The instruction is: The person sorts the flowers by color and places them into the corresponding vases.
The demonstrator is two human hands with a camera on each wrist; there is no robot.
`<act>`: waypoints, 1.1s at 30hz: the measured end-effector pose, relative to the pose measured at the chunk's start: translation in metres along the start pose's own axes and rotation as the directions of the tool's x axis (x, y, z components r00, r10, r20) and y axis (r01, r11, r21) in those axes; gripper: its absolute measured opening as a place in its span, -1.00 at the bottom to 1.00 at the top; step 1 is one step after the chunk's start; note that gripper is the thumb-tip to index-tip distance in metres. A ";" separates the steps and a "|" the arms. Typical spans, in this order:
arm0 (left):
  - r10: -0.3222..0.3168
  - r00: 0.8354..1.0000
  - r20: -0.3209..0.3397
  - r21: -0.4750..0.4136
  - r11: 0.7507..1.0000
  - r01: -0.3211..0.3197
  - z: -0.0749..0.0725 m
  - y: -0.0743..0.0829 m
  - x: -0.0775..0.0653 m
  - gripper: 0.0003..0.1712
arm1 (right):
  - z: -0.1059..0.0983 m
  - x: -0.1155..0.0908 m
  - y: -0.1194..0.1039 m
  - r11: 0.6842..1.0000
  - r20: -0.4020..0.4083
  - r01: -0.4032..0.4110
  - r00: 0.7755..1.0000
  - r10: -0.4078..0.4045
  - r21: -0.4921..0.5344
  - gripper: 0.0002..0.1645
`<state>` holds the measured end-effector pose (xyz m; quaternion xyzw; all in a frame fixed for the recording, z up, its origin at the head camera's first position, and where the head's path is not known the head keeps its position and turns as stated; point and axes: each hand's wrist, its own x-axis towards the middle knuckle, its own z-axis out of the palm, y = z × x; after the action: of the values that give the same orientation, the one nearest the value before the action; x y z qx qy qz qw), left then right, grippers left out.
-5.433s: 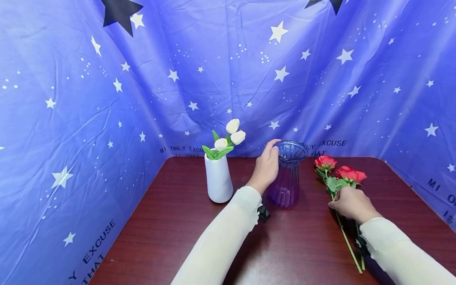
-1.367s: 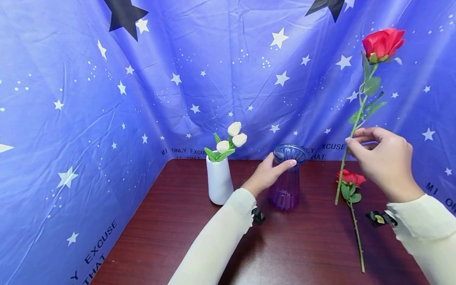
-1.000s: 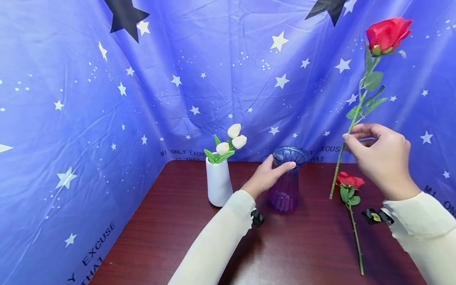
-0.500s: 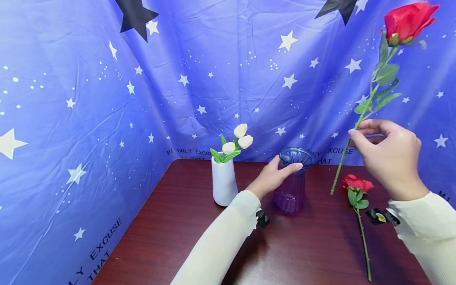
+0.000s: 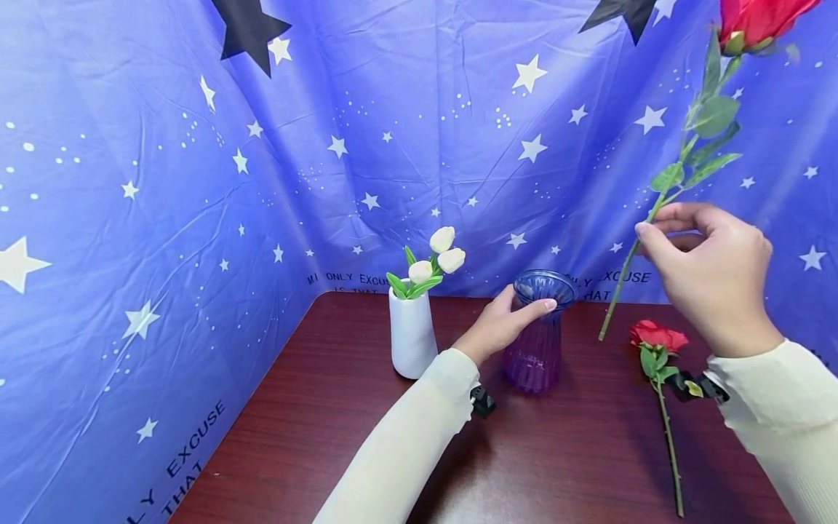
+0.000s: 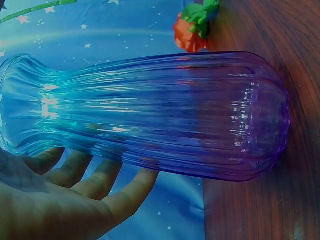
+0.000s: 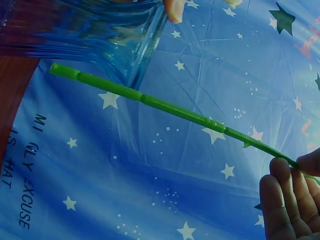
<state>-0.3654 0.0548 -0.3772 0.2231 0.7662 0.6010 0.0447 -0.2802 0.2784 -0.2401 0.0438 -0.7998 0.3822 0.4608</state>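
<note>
Upright on the table stands a ribbed glass vase (image 5: 533, 360), blue at the flared top and purple at the base. My left hand (image 5: 496, 325) grips its neck, thumb across the front just under the rim; the left wrist view has the fingers along the glass (image 6: 165, 115). To the vase's right, my right hand (image 5: 716, 280) pinches the stem of a red rose (image 5: 762, 25) between thumb and fingers. The bloom is up and partly cut off by the frame's top. In the right wrist view the green stem (image 7: 175, 111) points its bare end toward the vase.
A second red rose (image 5: 657, 335) lies on the dark red wooden table (image 5: 314, 429), below my right hand. Left of the glass vase is a white vase (image 5: 412, 338) holding white tulips (image 5: 441, 239). A blue star-printed cloth (image 5: 419, 109) hangs behind and at the sides.
Earlier both roses lay on the table under my right hand; one has since been lifted, and now rises a little further. My left thumb has moved to the front of the glass vase's neck.
</note>
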 end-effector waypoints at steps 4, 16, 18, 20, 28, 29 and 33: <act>-0.006 1.000 -0.006 0.012 1.000 0.006 0.000 0.000 0.001 -0.21 | 0.002 0.003 -0.005 1.000 -0.013 0.014 1.000 -0.014 0.009 -0.75; -0.012 1.000 -0.008 0.027 1.000 0.013 -0.001 -0.001 0.000 -0.19 | 0.009 0.010 -0.022 0.997 -0.071 0.056 0.996 -0.052 0.052 -0.78; -0.017 1.000 -0.010 0.033 0.999 0.017 -0.001 -0.002 0.000 -0.18 | 0.010 0.012 -0.023 0.997 -0.077 0.048 0.996 -0.043 0.062 -0.80; -0.021 1.000 -0.014 0.036 0.999 0.021 -0.001 -0.002 0.000 -0.18 | 0.012 0.013 -0.025 0.997 -0.078 0.034 0.997 -0.029 0.076 -0.82; -0.032 0.999 -0.015 0.034 0.999 0.032 0.000 0.000 0.000 -0.15 | 0.015 0.014 -0.040 0.989 -0.106 0.013 0.994 0.002 0.146 -0.88; -0.032 0.999 -0.017 0.035 0.999 0.032 0.000 0.000 0.000 -0.16 | 0.015 0.013 -0.043 0.987 -0.110 0.012 0.994 0.006 0.158 -0.88; -0.021 1.000 -0.013 0.028 0.999 0.021 0.001 0.000 0.000 -0.18 | 0.015 0.012 -0.053 0.980 -0.119 0.010 0.993 0.014 0.201 -0.89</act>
<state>-0.3648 0.0553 -0.3772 0.2120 0.7770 0.5912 0.0431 -0.2751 0.2352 -0.2051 0.0665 -0.7281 0.4635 0.5007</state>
